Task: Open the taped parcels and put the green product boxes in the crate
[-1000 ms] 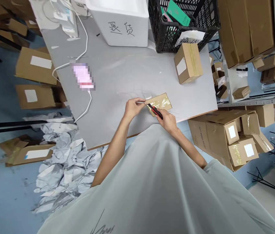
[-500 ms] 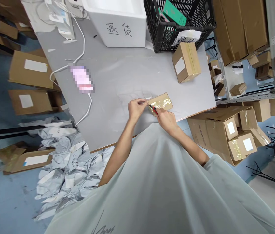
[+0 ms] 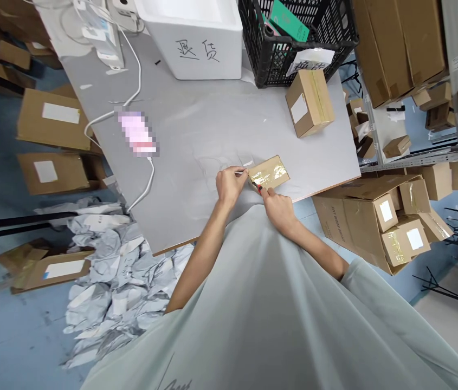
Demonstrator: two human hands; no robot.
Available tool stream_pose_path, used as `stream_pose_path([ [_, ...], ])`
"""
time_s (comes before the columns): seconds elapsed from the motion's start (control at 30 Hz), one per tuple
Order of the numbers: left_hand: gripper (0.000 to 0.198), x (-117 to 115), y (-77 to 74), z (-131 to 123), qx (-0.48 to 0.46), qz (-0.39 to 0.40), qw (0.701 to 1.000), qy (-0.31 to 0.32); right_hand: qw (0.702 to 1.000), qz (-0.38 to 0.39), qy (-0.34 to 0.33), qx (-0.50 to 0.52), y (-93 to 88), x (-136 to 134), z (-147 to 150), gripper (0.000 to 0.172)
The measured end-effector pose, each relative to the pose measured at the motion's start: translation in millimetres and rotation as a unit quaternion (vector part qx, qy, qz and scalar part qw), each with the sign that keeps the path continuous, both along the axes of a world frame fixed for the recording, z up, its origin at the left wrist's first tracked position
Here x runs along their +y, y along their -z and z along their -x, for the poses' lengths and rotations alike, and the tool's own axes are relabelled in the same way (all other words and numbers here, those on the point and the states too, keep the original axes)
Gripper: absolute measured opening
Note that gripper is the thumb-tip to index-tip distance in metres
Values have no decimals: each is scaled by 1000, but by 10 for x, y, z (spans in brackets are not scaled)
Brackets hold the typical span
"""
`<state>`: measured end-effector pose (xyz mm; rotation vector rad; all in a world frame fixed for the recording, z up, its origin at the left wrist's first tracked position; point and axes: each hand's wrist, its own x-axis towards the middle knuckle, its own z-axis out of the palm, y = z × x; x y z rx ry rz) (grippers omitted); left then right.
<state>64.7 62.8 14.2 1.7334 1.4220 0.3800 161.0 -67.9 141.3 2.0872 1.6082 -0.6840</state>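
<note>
- One small box (image 3: 265, 164) stayed pinched at its corner by your left hand (image 3: 230, 184).
- Your right hand (image 3: 279, 210), wrapped round the knife (image 3: 259, 188), had drawn it nearer you, seemingly slitting tape (image 3: 281, 171).

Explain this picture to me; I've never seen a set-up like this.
There is no machine: a person works bare-handed, wearing a camera on the head that looks forward and down, so their pale shirt fills the bottom. The right hand holds a red-and-black tool at a small taped carton; the left hand is at the carton's left end. The grey table also bears a white bin, a black crate, a larger box and a blurred-out item.
</note>
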Motion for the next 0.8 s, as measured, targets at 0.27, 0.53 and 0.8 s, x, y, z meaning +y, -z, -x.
stream_pose_path([
  [0.27, 26, -60, -2, 23, 13, -5, 1000, -1, 1000, -16, 1, 6, 177, -23, -111, 47],
  [0.53, 21, -178, 20, -70, 3, 34, 999, -39, 1000, 3, -14, 0, 81, -211, -140, 53],
  [0.8, 23, -214, 40, -92, 10, 21, 997, -78, 998, -5, -49, 34, 165, -164, -268, 54],
])
